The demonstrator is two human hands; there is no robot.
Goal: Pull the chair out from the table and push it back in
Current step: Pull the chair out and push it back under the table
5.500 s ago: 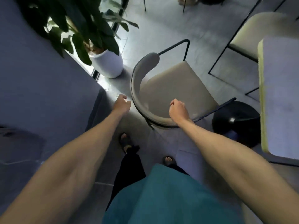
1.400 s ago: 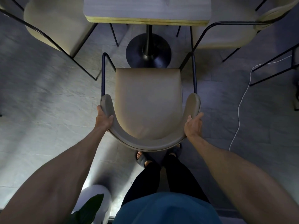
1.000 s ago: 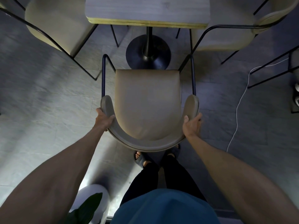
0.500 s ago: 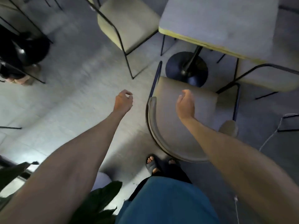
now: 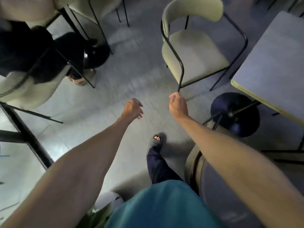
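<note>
Head view: the hands, gripping the chair's back a second ago, now hang free left of the surface (image 5: 271, 63). The left hand (image 5: 133, 109) is relaxed, the right hand (image 5: 178, 106) loosely curled, both empty. The chair (image 5: 190, 165) stands beside the surface, apparently pushed back; the task looks done.

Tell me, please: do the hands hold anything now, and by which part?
Nothing is held. The left hand and the right hand are both free above the floor, fingers loose and empty.
</note>
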